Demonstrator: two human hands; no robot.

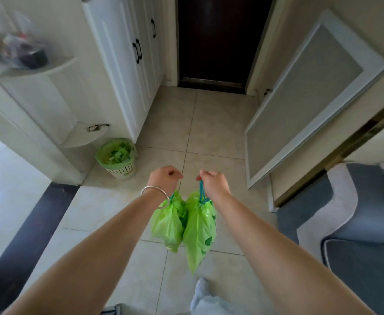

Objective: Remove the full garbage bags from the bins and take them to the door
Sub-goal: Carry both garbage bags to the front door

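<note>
We see left hand (pixel 164 179) fisted on one green bag (pixel 168 223), right hand (pixel 212 181) gripping another bag (pixel 200 233) by drawstring; door (pixel 220 39) ahead, lined bin (pixel 118 158) left.

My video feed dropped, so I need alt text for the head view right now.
Two hands held out front each carry a tied green bag by its blue drawstring: left hand with the left bag, right hand with the right bag. A dark door stands ahead across the tiled floor; a green-lined bin sits at left.
</note>
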